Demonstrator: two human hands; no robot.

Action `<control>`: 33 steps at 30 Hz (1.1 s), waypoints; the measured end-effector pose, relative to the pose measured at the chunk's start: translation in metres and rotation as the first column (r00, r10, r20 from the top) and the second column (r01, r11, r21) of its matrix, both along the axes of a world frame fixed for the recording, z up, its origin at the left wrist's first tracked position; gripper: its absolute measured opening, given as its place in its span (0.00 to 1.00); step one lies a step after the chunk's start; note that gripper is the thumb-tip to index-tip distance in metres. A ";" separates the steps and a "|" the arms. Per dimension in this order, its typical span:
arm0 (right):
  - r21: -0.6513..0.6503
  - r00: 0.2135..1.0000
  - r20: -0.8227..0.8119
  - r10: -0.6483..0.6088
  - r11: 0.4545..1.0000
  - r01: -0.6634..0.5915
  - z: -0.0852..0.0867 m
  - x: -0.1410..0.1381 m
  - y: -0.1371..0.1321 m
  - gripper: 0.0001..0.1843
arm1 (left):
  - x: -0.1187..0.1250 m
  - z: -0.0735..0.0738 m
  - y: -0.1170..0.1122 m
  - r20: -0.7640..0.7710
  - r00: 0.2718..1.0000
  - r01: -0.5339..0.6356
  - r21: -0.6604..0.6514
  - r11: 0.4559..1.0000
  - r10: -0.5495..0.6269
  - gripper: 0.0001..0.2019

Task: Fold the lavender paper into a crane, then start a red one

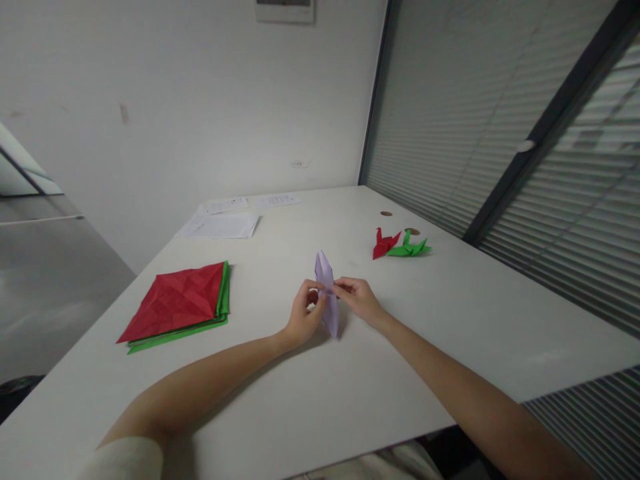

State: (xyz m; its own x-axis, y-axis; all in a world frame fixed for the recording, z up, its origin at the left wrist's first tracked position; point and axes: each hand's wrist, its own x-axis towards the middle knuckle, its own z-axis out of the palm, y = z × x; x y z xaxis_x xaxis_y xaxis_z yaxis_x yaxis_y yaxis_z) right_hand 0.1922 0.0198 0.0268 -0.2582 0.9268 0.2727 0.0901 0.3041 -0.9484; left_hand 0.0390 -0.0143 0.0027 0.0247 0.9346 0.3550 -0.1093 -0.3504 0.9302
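Head view: left hand (304, 317) and right hand (361, 299) have fingers pinched on purple paper (325, 269), seemingly part-folded, while red bird (385, 245) and green bird (409, 249) look done, stack (185, 293) flat.

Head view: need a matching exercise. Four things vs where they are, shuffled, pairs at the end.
Things:
1. long folded light-purple paper piece
2. stack of creased red and green paper sheets
3. folded green paper figure
4. flat white printed paper sheets

Places:
A. right beside a folded red paper figure
B. far left part of the white table, toward the wall
C. between the fingers of the left hand and right hand
D. just beyond the left forearm

Pairs: 1-C, 2-D, 3-A, 4-B
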 end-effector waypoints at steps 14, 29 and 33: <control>0.017 1.000 0.011 0.028 0.999 -0.028 0.001 0.001 -0.001 0.15 | 0.001 0.003 0.006 -0.020 1.000 -0.009 -0.033 0.999 0.008 0.13; 0.031 0.999 0.025 0.040 0.999 -0.041 0.000 0.002 0.000 0.14 | 0.000 -0.004 0.009 -0.127 0.992 0.025 -0.022 0.999 -0.027 0.16; 0.034 0.999 0.027 0.045 0.998 -0.046 0.000 0.002 -0.001 0.15 | 0.000 -0.002 0.008 -0.123 0.992 0.029 -0.014 0.999 -0.030 0.15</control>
